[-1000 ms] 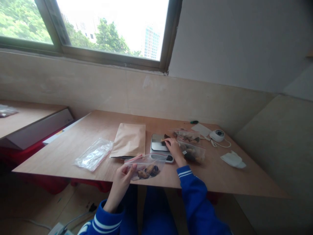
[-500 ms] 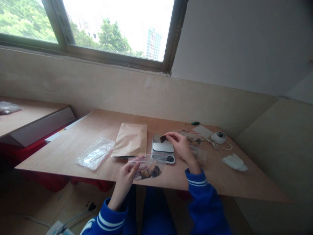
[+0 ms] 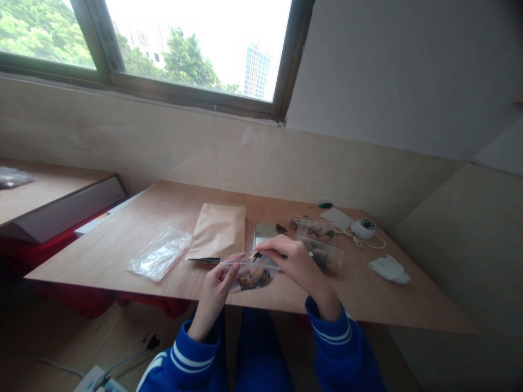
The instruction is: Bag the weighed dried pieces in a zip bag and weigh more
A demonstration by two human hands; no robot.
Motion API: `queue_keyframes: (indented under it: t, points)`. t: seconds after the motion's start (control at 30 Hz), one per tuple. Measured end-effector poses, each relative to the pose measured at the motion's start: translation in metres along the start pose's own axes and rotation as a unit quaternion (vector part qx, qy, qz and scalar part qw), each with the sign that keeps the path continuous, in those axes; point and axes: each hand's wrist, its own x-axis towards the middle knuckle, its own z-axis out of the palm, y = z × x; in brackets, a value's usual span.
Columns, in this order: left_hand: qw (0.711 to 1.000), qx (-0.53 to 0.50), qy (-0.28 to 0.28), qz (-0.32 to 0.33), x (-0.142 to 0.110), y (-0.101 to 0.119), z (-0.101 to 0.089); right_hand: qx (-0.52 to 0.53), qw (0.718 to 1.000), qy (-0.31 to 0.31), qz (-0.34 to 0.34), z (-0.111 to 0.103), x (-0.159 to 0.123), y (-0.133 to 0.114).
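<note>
My left hand [image 3: 214, 288] pinches the left edge of a small clear zip bag [image 3: 251, 275] holding dark dried pieces, lifted just above the table's front edge. My right hand [image 3: 292, 261] is closed in a pinch at the bag's open mouth, with a small dark piece at its fingertips. Behind the hands lies a small digital scale [image 3: 265, 231] with one dark piece [image 3: 280, 228] on its plate. Two more clear bags of dried pieces [image 3: 321, 242] lie to the right of the scale.
A brown paper pouch [image 3: 217, 232] and a stack of empty clear bags [image 3: 159, 253] lie on the wooden table [image 3: 122, 239]. At the right are a round white device with a cord [image 3: 363, 226], a white folded cloth [image 3: 388, 269] and a green pen [image 3: 325, 205].
My right hand picked a dark piece off the scale and carried it down to the mouth of the bag. My left hand raised the bag slightly.
</note>
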Motion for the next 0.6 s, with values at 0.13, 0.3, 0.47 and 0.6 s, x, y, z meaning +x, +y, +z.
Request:
queue_keyframes:
  t: [0.13, 0.3, 0.47, 0.6]
  points:
    - [1.000, -0.013, 0.000, 0.002, -0.003, 0.004, 0.001, 0.020, 1.000, 0.002, 0.002, -0.006, -0.005, 0.000]
    - [1.000, -0.016, -0.015, 0.001, -0.008, -0.003, 0.002, 0.082, 0.996, 0.028, 0.037, -0.002, -0.004, 0.000]
    - [0.999, 0.008, -0.031, 0.005, -0.009, -0.004, 0.001, 0.178, 0.982, -0.015, 0.061, 0.009, -0.002, 0.000]
    - [1.000, -0.009, -0.026, -0.001, -0.010, 0.002, 0.003, 0.231, 0.970, -0.014, 0.077, 0.008, -0.004, 0.004]
